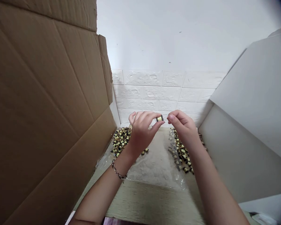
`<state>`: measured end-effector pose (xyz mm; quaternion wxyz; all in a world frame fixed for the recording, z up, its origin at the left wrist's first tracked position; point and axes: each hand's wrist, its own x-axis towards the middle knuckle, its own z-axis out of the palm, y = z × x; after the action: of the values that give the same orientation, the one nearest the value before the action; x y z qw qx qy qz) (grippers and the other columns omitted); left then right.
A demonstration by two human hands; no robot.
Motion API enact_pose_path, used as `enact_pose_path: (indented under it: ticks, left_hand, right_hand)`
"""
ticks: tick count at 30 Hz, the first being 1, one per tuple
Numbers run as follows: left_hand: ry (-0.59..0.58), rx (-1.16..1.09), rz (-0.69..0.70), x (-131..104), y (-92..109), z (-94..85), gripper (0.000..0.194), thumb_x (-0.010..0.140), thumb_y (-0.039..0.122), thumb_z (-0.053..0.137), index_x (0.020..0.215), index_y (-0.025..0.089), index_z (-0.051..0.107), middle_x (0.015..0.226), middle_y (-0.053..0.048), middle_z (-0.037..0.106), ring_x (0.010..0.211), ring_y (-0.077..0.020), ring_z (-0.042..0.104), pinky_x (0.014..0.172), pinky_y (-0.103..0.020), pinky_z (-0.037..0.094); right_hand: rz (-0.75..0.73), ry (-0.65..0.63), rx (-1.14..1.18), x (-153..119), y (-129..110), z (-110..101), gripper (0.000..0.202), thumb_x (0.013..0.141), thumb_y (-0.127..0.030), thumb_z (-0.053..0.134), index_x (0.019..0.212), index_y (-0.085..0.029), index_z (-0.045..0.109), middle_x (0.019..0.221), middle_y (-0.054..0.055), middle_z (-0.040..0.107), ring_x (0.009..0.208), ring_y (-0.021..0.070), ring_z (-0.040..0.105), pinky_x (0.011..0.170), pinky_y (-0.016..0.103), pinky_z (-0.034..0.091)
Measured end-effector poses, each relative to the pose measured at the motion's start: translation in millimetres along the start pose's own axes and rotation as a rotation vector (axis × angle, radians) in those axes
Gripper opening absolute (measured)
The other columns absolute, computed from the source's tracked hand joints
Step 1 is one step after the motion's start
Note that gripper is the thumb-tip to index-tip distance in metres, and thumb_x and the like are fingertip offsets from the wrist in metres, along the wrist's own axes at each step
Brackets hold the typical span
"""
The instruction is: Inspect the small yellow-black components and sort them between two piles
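A small transformer, wrapped in yellow with black ends and a row of pins, is pinched between the thumb and forefinger of my left hand. Just to its right, my right hand has its thumb and fingertips pressed together, apart from the transformer. Whether anything tiny sits in that pinch cannot be made out. Behind my left hand lies a heap of similar yellow-and-black transformers. Another heap spreads beneath my right forearm, partly hidden by it.
A clear plastic sheet covers part of the pale wooden table. Tall brown cardboard walls off the left side, and white panels stand on the right. A white brick-patterned wall closes the back.
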<state>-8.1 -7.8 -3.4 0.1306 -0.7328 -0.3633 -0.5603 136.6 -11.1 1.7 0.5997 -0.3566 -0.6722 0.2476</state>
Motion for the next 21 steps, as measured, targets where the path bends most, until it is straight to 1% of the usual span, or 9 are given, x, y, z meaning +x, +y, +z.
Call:
enact_pose_path:
  ticks: [4,7,12,15,18,20,21]
  left_hand:
    - [-0.003,0.011,0.005,-0.1,0.4,-0.7,0.015,0.076,0.036,0.056,0.083,0.023,0.057,0.083,0.002,0.064,0.082,-0.0124,0.055,0.090,-0.033,0.024]
    - [-0.010,0.024,0.028,-0.9,0.2,1.0,0.014,0.076,0.036,0.055,0.083,0.024,0.057,0.082,0.002,0.064,0.082,-0.0126,0.055,0.090,-0.033,0.023]
    - [-0.022,0.021,0.035,-1.8,1.8,2.6,0.014,0.077,0.036,0.054,0.084,0.024,0.057,0.082,0.002,0.064,0.082,-0.0129,0.055,0.091,-0.034,0.021]
    - [-0.057,-0.025,0.005,-1.9,4.5,1.5,0.014,0.078,0.036,0.053,0.085,0.024,0.057,0.084,0.002,0.063,0.084,-0.0124,0.055,0.091,-0.034,0.022]
    - [-0.073,-0.075,-0.030,-1.6,6.6,-0.4,0.014,0.077,0.035,0.053,0.085,0.023,0.057,0.085,0.001,0.063,0.085,-0.0131,0.054,0.092,-0.034,0.022]
    - [-0.089,-0.176,-0.082,-0.6,6.9,-1.6,0.015,0.076,0.035,0.055,0.084,0.023,0.058,0.085,0.000,0.063,0.086,-0.0140,0.053,0.092,-0.035,0.023]
    - [-0.107,-0.273,-0.138,0.1,6.5,-2.1,0.016,0.075,0.035,0.056,0.084,0.022,0.059,0.086,0.000,0.062,0.086,-0.0140,0.052,0.091,-0.034,0.025]
  right_hand:
    - [-0.015,-0.047,-0.025,-0.3,1.4,1.8,0.028,0.082,-0.040,0.045,0.066,-0.017,0.047,0.064,-0.002,0.043,0.063,0.0094,0.039,0.060,0.022,0.032]
    - [-0.030,-0.082,-0.022,-0.6,1.4,2.7,0.029,0.083,-0.039,0.043,0.065,-0.017,0.046,0.063,-0.002,0.040,0.062,0.0096,0.038,0.059,0.022,0.031]
    - [-0.059,-0.073,-0.030,-0.4,2.8,2.9,0.028,0.084,-0.035,0.042,0.063,-0.017,0.045,0.061,-0.003,0.039,0.062,0.0096,0.038,0.059,0.023,0.030]
    - [-0.054,-0.050,-0.059,-1.0,1.6,2.5,0.028,0.084,-0.035,0.043,0.062,-0.017,0.045,0.060,-0.003,0.039,0.061,0.0096,0.038,0.057,0.023,0.030]
    - [-0.061,-0.035,-0.138,-2.3,-1.6,1.4,0.028,0.084,-0.035,0.043,0.062,-0.017,0.046,0.058,-0.003,0.039,0.060,0.0096,0.038,0.056,0.023,0.029]
    - [-0.093,-0.033,-0.208,-3.4,-4.0,0.2,0.028,0.084,-0.034,0.042,0.062,-0.017,0.046,0.058,-0.003,0.040,0.060,0.0097,0.039,0.056,0.024,0.030]
    - [-0.123,-0.017,-0.230,-3.9,-5.1,-0.5,0.028,0.084,-0.033,0.042,0.062,-0.017,0.046,0.058,-0.003,0.041,0.060,0.0099,0.040,0.057,0.024,0.030]
